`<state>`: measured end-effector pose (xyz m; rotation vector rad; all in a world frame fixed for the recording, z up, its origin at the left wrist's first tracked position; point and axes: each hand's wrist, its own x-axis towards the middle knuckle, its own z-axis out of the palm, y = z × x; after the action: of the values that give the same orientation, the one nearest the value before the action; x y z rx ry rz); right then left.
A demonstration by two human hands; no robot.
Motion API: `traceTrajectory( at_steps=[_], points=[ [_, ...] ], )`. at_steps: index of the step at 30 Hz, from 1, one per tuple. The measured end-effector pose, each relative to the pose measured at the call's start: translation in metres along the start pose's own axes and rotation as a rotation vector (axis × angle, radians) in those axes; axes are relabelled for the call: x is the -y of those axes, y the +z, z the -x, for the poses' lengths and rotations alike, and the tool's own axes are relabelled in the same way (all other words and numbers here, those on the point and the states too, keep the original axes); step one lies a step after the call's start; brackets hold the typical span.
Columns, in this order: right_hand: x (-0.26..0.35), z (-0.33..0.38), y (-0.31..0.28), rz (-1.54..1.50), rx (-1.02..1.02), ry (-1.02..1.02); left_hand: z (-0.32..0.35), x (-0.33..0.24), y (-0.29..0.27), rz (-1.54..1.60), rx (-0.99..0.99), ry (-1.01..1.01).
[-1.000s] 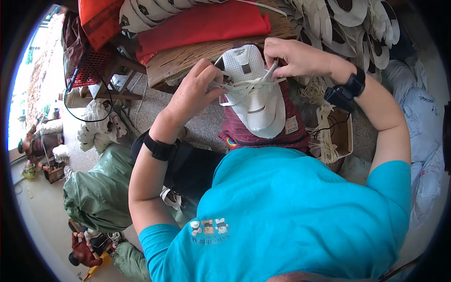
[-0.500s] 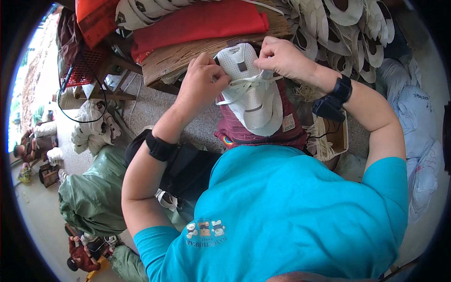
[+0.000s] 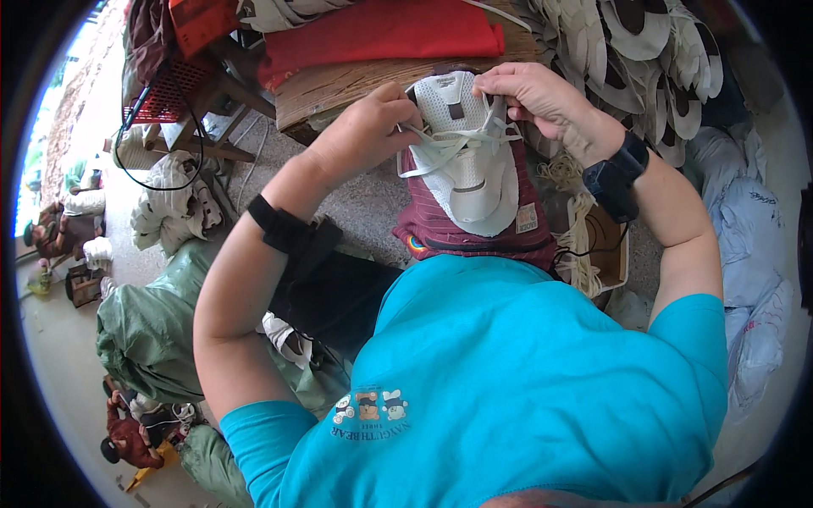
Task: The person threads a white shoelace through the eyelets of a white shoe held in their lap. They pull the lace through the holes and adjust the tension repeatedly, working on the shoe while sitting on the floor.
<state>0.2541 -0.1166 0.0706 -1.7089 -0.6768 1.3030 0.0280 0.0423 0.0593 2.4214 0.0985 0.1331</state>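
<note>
A white shoe upper [image 3: 468,195] with a perforated tongue [image 3: 444,95] lies over the striped burgundy cloth [image 3: 417,206] on my lap, toe toward me. Pale shoelace [image 3: 461,142] crosses its throat. At the upper's left edge, my left hand [image 3: 370,129] is closed, thumb and fingers pinching the lace. On the other side, my right hand [image 3: 542,97] pinches beside the top of the tongue, a strand of lace running down from its fingertips; its other fingers curl loosely. The fingertips partly hide the eyelet edges.
Beyond the upper stands a wooden bench [image 3: 339,85] with red cloth [image 3: 381,42] on it. Many shoe uppers [image 3: 644,51] hang at the far right. An open box [image 3: 610,245] with bundled laces is at my right. Green sacks [image 3: 157,330] and people [image 3: 135,436] are at left.
My left hand has moved away from the tongue to the upper's left edge. My right hand has turned, its fingers opening somewhat while the pinch stays near the tongue's top.
</note>
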Motion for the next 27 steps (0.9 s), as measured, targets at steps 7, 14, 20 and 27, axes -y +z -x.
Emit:
traceTrajectory(
  at_steps=[7,14,20,27],
  points=[
    [-0.022,0.011,0.015,0.901,-0.143,-0.904,-0.006,-0.008,0.007,-0.010,-0.068,-0.132],
    [-0.006,0.023,0.020,0.574,0.044,-0.510,-0.001,-0.023,0.037,0.492,-0.413,-0.367],
    [-0.003,0.011,0.010,0.704,-0.065,-0.825,-0.006,-0.080,0.005,1.070,-0.517,-0.060],
    [-0.008,0.017,0.036,1.353,-0.287,-0.952,0.001,-0.036,0.056,0.213,-0.653,-0.240]
  ],
)
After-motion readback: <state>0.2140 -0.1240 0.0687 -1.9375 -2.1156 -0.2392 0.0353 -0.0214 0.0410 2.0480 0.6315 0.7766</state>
